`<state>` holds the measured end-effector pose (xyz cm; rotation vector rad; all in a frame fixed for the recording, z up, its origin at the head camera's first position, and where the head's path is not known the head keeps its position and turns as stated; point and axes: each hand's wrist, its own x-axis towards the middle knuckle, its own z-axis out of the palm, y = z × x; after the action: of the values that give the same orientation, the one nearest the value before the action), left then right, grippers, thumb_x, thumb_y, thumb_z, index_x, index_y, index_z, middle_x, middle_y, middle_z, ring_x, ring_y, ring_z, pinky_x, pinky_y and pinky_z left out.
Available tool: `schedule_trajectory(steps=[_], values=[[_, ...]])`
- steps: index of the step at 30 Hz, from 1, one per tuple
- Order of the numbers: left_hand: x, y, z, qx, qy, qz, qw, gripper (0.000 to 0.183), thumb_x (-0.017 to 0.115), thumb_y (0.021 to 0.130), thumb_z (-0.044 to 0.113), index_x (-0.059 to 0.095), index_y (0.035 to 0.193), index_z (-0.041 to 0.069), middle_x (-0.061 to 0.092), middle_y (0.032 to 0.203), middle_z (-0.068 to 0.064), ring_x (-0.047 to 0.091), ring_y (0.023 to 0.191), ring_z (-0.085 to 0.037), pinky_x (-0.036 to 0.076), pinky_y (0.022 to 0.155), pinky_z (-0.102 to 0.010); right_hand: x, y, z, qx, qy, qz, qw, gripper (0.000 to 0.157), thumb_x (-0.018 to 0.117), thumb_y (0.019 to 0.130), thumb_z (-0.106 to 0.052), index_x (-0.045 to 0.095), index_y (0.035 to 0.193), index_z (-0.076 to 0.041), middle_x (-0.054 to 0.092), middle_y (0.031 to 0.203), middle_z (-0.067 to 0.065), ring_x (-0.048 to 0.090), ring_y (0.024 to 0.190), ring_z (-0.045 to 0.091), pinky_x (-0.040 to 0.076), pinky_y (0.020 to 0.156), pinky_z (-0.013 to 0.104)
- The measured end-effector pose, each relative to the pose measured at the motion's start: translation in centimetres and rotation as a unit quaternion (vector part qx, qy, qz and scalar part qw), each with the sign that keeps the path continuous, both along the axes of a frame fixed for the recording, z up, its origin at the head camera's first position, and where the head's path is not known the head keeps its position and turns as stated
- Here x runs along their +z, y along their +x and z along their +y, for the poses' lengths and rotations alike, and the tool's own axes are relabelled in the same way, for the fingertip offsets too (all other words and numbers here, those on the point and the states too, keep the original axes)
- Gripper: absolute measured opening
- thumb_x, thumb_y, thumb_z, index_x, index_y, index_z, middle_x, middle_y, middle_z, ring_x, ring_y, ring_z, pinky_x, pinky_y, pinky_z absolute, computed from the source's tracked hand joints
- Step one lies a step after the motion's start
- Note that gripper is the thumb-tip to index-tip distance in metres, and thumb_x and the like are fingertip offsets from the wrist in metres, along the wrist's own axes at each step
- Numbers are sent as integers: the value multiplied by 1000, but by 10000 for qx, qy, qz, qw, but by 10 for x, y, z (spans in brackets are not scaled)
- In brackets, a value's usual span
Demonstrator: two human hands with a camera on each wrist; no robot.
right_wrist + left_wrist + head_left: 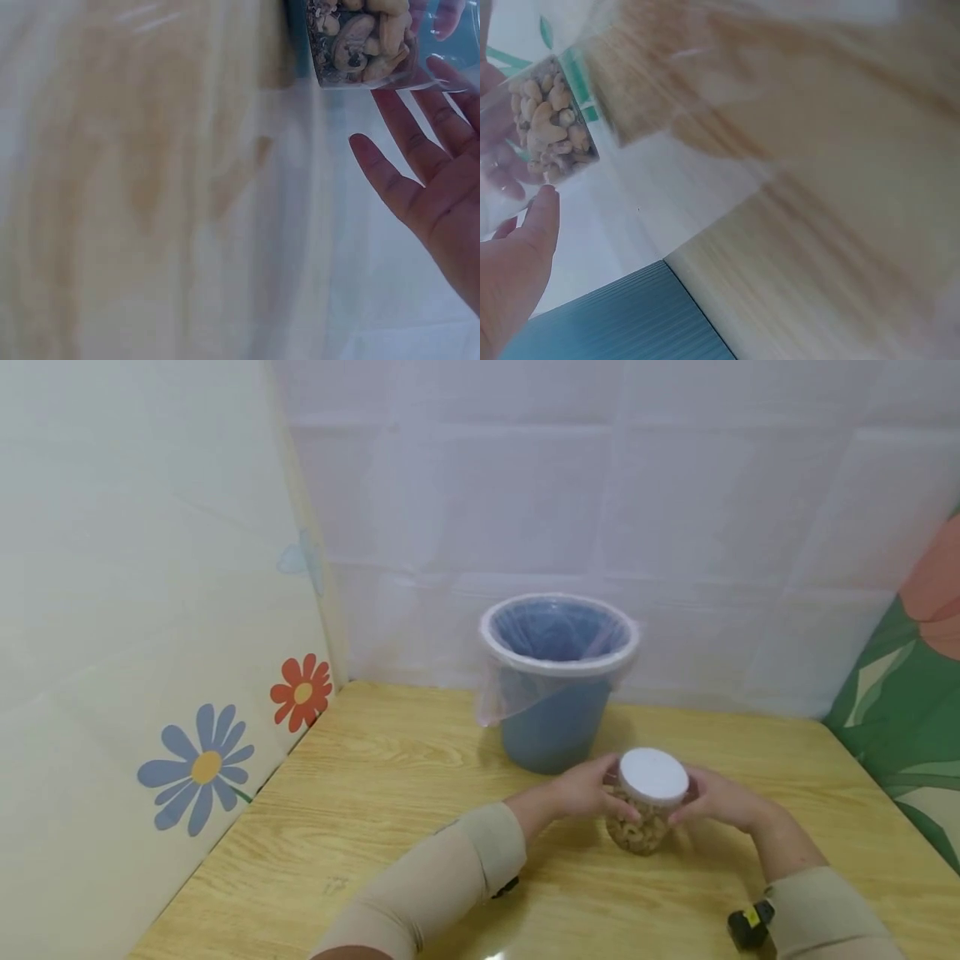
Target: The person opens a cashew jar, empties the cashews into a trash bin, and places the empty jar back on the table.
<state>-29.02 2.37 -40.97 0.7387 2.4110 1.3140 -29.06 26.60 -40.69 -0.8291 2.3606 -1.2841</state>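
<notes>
A clear plastic jar of cashews, its white lid on top, is between both hands in front of the bin. My left hand holds it from the left, thumb on the near side. From the right, my right hand grips it with the thumb at the front and fingers reaching behind. Cashews show through the wall in the left wrist view. The right wrist view has the jar's lower part with nuts beside the spread fingers.
Behind the jar stands a blue bin with a white rim and a clear liner hanging over its left side. The wood-grain table ends at a white backdrop. Flower-printed panels border the sides.
</notes>
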Motion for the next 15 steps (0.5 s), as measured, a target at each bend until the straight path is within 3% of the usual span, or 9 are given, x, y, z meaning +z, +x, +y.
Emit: schedule_trajectory(steps=[5,8,12,15], values=[[3,0,-2,55,117,107,9999,75,80,64,35,44,129,26,53,123,10,51,114,-13,43,92,-27,7,-1,-1,-4,-95,27,10000,75,73,74,-10,33,135,6,43,131,26,48,112,13,40,93,49],[7,-1,-4,64,175,208,9996,75,81,64,35,45,129,25,54,121,10,51,113,-11,43,92,-26,10,-1,-3,16,-226,73,9997,75,73,74,-9,32,135,7,43,130,27,49,108,1,43,93,38],[15,-1,-9,64,271,267,9993,76,81,63,34,45,129,26,55,120,11,51,113,-9,43,91,-25,13,-1,-6,104,-458,232,9986,73,73,74,-6,32,133,11,43,127,32,51,105,-2,44,87,22],[20,-1,-13,37,374,286,9989,76,82,63,33,45,129,26,55,120,11,51,112,-8,43,89,-23,16,-1,-10,186,-657,364,9970,72,72,74,-3,32,131,13,47,126,25,51,105,-2,43,87,19]])
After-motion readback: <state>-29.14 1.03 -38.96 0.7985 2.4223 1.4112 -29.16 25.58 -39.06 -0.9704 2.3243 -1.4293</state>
